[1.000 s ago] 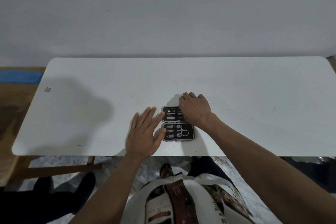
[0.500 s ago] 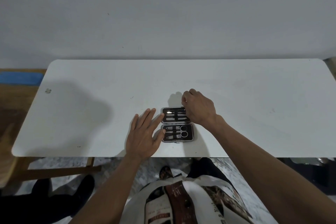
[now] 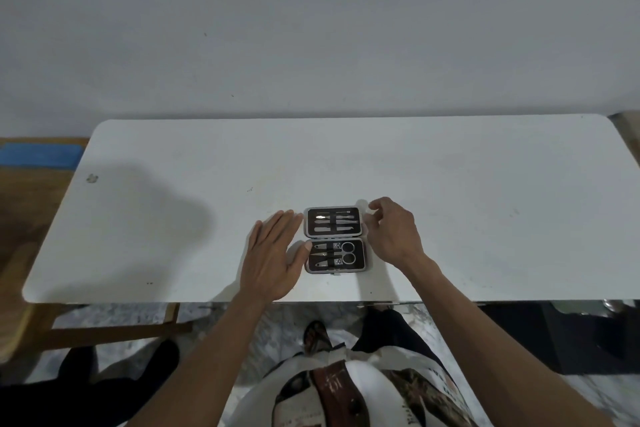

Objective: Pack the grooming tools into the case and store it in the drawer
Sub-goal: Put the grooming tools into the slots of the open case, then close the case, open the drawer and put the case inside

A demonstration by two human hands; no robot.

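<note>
Head view: the case lies open flat on the white table near its front edge, with grooming tools strapped in both halves. The left hand rests flat just beside it, fingers spread, thumb touching the near half. The right hand hovers at the right edge, fingers loosely curled, holding nothing.

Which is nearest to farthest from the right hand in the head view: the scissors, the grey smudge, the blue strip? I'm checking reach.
From the right hand:
1. Scissors, in the case's near half, just left of it.
2. Grey smudge, far left on the table.
3. Blue strip, beyond the table's left edge.
</note>
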